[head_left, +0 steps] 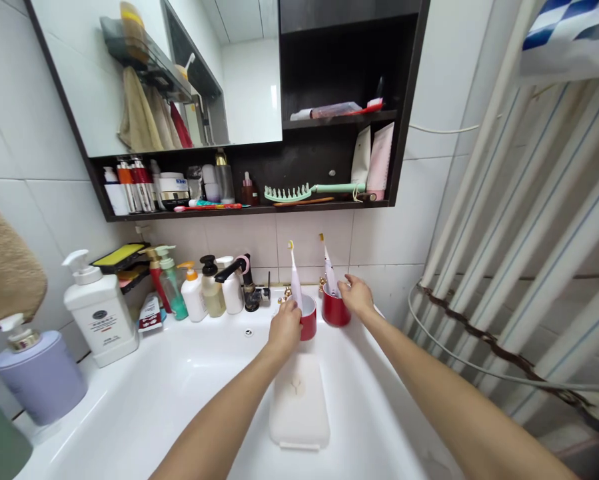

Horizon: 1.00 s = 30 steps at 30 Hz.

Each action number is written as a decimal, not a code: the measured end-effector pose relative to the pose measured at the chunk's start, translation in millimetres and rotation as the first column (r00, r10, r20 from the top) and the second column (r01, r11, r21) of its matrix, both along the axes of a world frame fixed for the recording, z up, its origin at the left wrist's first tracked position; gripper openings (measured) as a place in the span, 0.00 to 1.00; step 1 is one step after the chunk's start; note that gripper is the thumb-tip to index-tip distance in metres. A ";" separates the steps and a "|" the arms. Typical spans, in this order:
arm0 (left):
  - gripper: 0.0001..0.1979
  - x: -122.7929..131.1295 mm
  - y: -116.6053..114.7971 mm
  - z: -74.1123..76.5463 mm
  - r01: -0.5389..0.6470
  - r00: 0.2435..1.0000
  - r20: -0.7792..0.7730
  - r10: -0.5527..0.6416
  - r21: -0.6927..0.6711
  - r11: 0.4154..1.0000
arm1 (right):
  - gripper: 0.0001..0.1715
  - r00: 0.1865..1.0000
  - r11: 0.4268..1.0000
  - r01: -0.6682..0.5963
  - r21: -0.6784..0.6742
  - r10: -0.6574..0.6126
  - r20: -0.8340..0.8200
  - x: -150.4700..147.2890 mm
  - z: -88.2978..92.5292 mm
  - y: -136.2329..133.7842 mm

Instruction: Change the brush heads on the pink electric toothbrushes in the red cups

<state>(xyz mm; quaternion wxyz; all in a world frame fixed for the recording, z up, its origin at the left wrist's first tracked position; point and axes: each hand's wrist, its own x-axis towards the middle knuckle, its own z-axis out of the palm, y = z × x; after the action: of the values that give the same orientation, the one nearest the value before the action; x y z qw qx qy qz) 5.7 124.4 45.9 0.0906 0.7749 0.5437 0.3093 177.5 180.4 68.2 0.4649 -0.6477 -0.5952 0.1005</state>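
Observation:
Two red cups stand at the right back of the white sink, each with an electric toothbrush upright in it. My left hand (285, 327) is closed at the left side of the nearer red cup (308, 325), close to the base of its white toothbrush (296, 277); the fingertips are partly hidden. Beside the farther red cup (336, 315), my right hand (358, 295) has its fingers apart near the rim and the second toothbrush (328, 270). Whether those fingers touch the cup I cannot tell. Below the left hand, a whitish lidded box (300, 403) lies in the sink.
A black faucet (249, 293) and several pump bottles (212, 287) line the sink's back edge. Large pump bottles (100, 310) stand at left. Overhead hangs a dark mirror cabinet (249, 212) with a green hairbrush (309, 192). Radiator pipes (524, 267) run along the right.

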 end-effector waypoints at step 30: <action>0.09 -34.5 -96.2 -46.8 -0.057 0.665 0.742 0.085 -0.062 0.996 | 0.15 0.792 0.859 -0.506 0.078 0.499 -0.352 -79.2 4.7 -154.8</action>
<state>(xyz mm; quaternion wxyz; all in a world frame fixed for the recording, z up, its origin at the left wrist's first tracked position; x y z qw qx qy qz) -28.8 28.2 -0.9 0.3050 0.5583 0.4944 0.5923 98.3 25.5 72.9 0.5158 -0.4413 -0.6491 0.3432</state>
